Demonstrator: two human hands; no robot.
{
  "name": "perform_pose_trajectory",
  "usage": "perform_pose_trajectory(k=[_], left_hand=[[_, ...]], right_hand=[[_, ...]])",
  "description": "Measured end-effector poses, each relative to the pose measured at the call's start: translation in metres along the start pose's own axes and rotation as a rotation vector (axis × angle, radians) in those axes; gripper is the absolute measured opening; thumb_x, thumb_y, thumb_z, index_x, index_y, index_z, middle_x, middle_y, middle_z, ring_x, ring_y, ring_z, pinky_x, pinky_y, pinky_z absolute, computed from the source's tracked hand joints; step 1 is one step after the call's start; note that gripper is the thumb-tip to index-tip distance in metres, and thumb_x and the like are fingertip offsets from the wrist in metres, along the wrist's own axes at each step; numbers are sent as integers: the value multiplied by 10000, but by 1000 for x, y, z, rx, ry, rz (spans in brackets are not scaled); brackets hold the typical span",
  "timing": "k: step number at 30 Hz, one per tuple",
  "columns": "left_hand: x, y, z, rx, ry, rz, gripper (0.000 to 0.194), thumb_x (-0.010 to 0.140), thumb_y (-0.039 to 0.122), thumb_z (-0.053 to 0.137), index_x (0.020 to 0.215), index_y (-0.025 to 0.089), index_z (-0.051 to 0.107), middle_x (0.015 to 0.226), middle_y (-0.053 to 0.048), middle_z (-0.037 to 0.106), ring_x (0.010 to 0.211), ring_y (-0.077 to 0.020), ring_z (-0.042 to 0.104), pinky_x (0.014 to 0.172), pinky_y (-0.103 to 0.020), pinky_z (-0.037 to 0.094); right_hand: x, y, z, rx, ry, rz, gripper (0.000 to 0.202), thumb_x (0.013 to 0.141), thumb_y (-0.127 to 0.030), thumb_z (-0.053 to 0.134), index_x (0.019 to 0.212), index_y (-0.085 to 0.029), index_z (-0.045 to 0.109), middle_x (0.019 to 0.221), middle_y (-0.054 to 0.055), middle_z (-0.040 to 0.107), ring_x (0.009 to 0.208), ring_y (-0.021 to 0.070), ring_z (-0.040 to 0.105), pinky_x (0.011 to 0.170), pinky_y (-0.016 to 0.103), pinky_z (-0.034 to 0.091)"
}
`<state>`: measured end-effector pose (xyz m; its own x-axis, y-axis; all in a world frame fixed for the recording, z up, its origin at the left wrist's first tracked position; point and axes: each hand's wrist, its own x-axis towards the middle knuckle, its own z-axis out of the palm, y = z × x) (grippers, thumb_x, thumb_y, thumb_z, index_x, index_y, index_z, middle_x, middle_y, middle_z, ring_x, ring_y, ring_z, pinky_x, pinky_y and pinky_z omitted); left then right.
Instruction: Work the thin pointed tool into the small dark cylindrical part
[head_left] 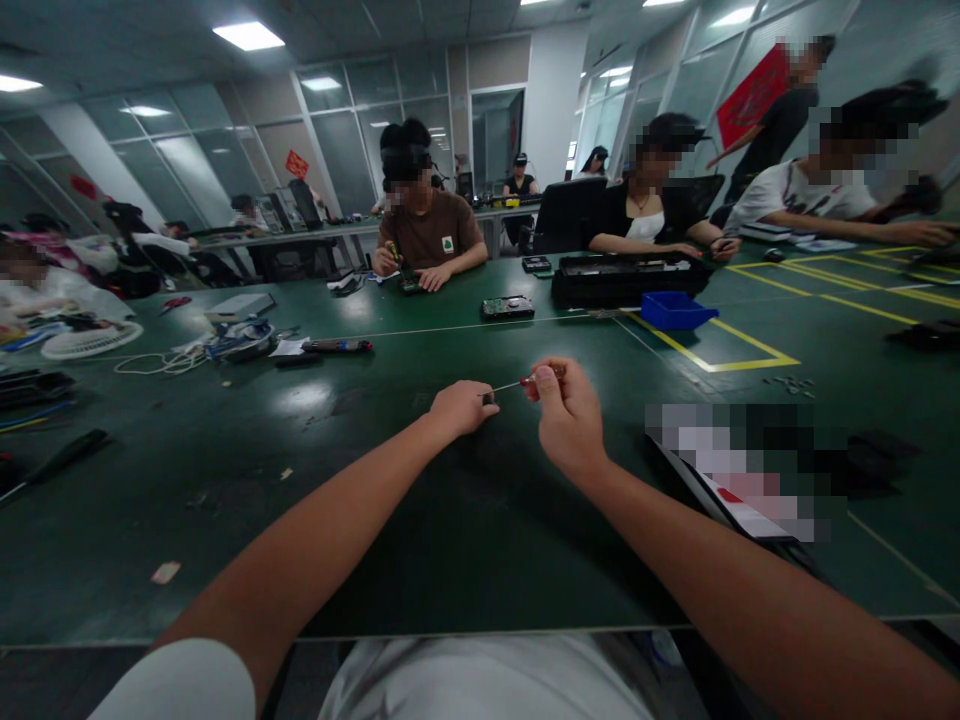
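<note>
My right hand point(574, 425) is closed around the reddish handle of a small screwdriver point(504, 387). Its thin metal shaft points left, and the tip reaches the fingertips of my left hand point(459, 408). Those fingers are pinched on a small dark piece point(488, 398), mostly hidden by the fingers and too small to name. Both hands are held above the green table point(480, 560), near its middle.
Farther back lie a hard drive point(508, 307), a long black device point(630, 282) and a blue bin point(675, 311). Coiled cables point(240, 340) and a dark pen-like tool point(337, 346) are at left. A partly blurred flat object point(720, 480) lies right. Several people sit across.
</note>
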<state>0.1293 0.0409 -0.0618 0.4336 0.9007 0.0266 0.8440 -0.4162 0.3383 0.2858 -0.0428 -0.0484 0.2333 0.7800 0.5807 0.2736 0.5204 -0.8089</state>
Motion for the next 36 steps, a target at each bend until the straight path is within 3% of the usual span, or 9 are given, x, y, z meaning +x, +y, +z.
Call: perform_pose_trajectory(k=[5,12,15,19,23,29,36], left_hand=[[-2,-10,-3,-61,24,16,222,909,374,569,946,224,729,961,-81,718,883,-255,651,787,-357,493],[-6,-34,-16,-141,73,-9,185,890,346,616,939,201,721,971,-80,723,886,-230,660,788,-327,481],[-15,-46,-28,-309,39,-101,214,897,359,605,929,165,690,927,-84,724,702,-179,659,662,-292,470],[-34,-68,-46,-628,69,-283,196,881,324,615,949,143,641,950,-103,726,599,-130,610,486,-233,341],[-55,-101,-63,-854,180,-410,282,848,314,661,1081,155,659,995,-96,697,591,-97,545,457,-200,287],[-93,-152,-98,-1241,433,-604,213,860,235,643,1037,122,679,855,-56,608,608,-120,507,473,-236,300],[-153,-197,-147,-1291,810,-749,167,879,132,358,879,141,525,773,-28,484,600,-139,459,515,-265,344]], right_hand=[[-1,-2,0,-10,-15,13,205,1007,-413,456,984,-244,570,805,12,648,750,183,623,726,351,479],[0,-3,0,17,-38,28,204,1006,-401,460,987,-234,575,803,14,645,749,179,618,716,343,477],[0,-2,0,31,-37,29,204,1002,-396,461,984,-227,575,804,16,642,746,175,616,711,342,479],[0,-2,0,17,-41,30,203,995,-395,467,982,-224,574,796,16,648,734,175,621,701,344,481],[0,-3,1,-9,-49,18,201,999,-386,460,979,-226,581,792,16,653,736,175,623,702,346,477],[-1,0,1,12,-59,32,201,997,-391,467,977,-226,580,798,17,654,737,178,619,698,349,474],[-1,2,1,5,-74,26,204,1001,-397,465,982,-231,581,805,19,653,751,179,620,717,352,474]])
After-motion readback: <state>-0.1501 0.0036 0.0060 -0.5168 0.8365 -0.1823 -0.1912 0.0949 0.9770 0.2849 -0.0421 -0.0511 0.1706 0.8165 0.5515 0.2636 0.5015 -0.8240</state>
